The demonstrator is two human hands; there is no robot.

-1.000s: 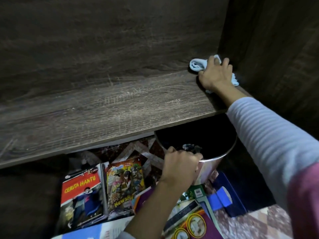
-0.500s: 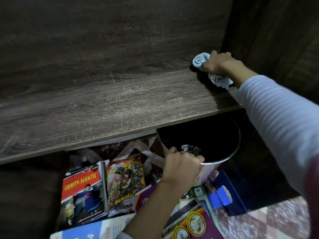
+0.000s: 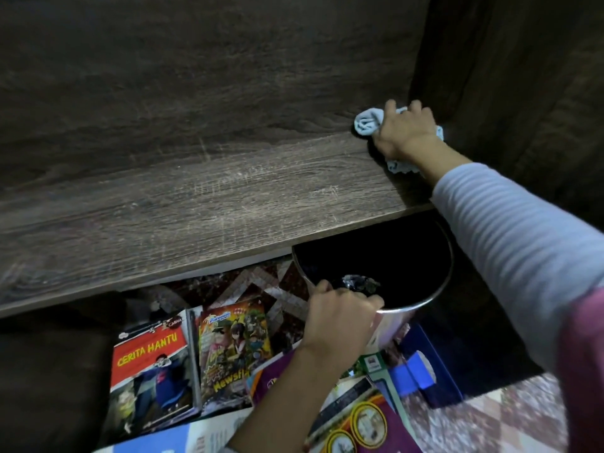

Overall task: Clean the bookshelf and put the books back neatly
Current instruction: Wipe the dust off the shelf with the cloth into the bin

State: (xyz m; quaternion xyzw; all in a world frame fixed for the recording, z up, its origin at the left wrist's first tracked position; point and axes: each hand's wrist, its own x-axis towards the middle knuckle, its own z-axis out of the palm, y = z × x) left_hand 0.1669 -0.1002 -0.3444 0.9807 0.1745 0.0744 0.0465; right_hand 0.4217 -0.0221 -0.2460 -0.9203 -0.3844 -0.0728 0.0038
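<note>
hands point(image 3: 403, 134) point(image 3: 340, 317) gripping crumpled cloth point(image 3: 367, 120), seemingly steel bin point(image 3: 411, 307)

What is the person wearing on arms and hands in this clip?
The right hand and left hand are ungloved, no rings or watch visible. The right arm wears a long pale grey ribbed sleeve, pink higher up. The left forearm is uncovered.

We log a pale grey ribbed long sleeve point(image 3: 510, 230) ending short of the right hand point(image 3: 405, 134), pink higher up; left forearm point(image 3: 287, 390) uncovered.
</note>
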